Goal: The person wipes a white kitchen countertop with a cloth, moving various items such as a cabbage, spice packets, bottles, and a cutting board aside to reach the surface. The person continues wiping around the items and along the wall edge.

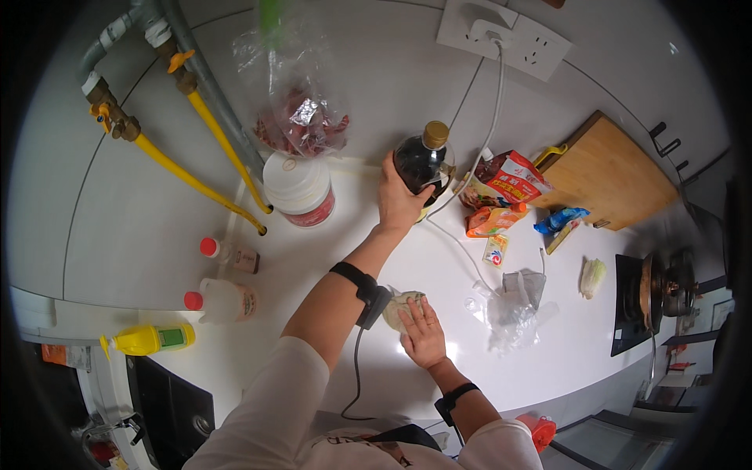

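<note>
My left hand (400, 197) reaches to the back of the white countertop (329, 264) and grips a large bottle of dark liquid (418, 160) with a gold cap. The bottle stands close to the wall. Nearer to me, my right hand (424, 335) lies with its fingers spread on a folded greyish-green cloth (400, 311). How firmly the fingers hold the cloth cannot be seen. A black band with a small box sits on each of my forearms.
A white tub (298, 191) stands beneath a hanging plastic bag of dried red food (302, 123). A white cable (499, 100) runs from the outlet past the bottle. Seasoning pouches (505, 179), a cutting board (614, 170), clear plastic bags (514, 323), a cabbage piece (591, 278) and a stove (625, 305) lie rightward; a yellow bottle (153, 339) leftward.
</note>
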`<state>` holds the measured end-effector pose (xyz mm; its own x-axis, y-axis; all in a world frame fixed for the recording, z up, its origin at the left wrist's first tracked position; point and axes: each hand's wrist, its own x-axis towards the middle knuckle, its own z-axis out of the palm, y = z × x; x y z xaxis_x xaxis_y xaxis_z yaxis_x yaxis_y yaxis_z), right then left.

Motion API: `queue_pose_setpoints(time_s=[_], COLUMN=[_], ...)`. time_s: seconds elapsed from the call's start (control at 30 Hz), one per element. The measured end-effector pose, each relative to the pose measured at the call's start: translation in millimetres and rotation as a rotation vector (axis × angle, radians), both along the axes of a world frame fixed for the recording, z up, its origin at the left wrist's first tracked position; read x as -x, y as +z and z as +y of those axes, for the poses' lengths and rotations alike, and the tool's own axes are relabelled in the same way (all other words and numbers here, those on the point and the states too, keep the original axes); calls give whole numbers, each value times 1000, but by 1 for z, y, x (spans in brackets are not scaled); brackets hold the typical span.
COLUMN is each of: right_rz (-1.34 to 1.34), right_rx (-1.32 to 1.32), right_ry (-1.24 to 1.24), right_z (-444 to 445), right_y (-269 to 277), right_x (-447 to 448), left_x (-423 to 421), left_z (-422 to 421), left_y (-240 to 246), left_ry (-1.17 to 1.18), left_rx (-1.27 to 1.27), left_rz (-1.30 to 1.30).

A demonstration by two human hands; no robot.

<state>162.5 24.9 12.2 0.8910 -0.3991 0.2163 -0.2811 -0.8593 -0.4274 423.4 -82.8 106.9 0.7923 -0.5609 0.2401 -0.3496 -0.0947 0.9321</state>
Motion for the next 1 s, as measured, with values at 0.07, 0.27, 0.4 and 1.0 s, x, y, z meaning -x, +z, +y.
queue_pose_setpoints(time_s=[0.07, 0.27, 0.4, 1.0], right_rz=[10, 12, 27, 31], right_rx=[-10, -31, -8, 18], right_ry=[-3, -12, -7, -27], right_z=[0, 0, 0, 2], right_y=[0, 0, 0, -5], right_x=[1, 3, 2, 4], left_x=[-1, -18, -34, -66], left_z=[6, 31, 47, 69], left_y=[1, 2, 0, 11], left_ry=[13, 45, -7, -31], left_rx=[3, 29, 113, 46], left_rz=[19, -59, -113, -242])
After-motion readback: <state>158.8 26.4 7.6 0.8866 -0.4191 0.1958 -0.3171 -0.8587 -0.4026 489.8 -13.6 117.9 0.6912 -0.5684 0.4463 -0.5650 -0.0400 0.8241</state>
